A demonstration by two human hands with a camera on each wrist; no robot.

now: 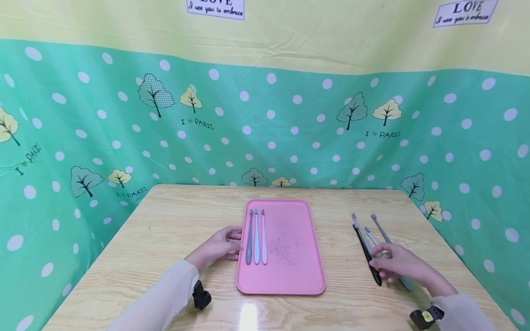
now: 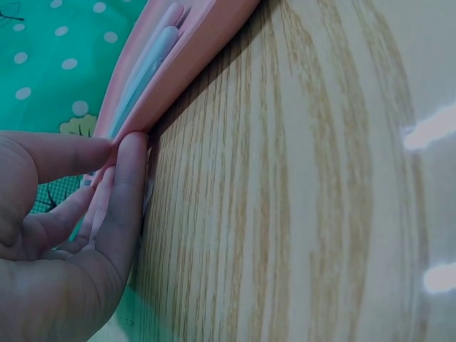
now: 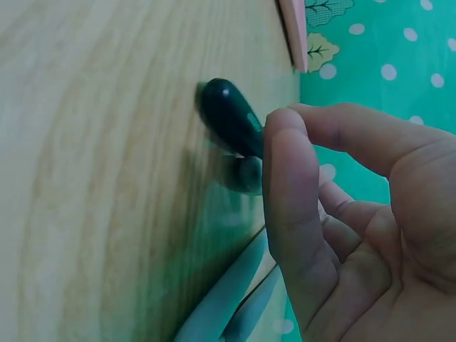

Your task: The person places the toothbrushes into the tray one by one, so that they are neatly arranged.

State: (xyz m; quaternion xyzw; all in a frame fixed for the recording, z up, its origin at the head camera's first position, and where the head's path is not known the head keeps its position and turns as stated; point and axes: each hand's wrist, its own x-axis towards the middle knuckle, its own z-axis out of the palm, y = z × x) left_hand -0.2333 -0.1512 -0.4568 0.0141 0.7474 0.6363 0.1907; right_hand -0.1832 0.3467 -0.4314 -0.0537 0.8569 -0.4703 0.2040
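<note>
While left fingers pinch the pink tray, pickup seems underway: the black toothbrush beside right fingers, hold unclear, likely needs firm pinching.

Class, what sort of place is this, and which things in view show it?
Probably a staged tabletop work area, though the wider room is out of view. A dotted, tree-printed cloth hangs as a backdrop behind a wooden table, where a pink tray holds three toothbrushes side by side.
</note>
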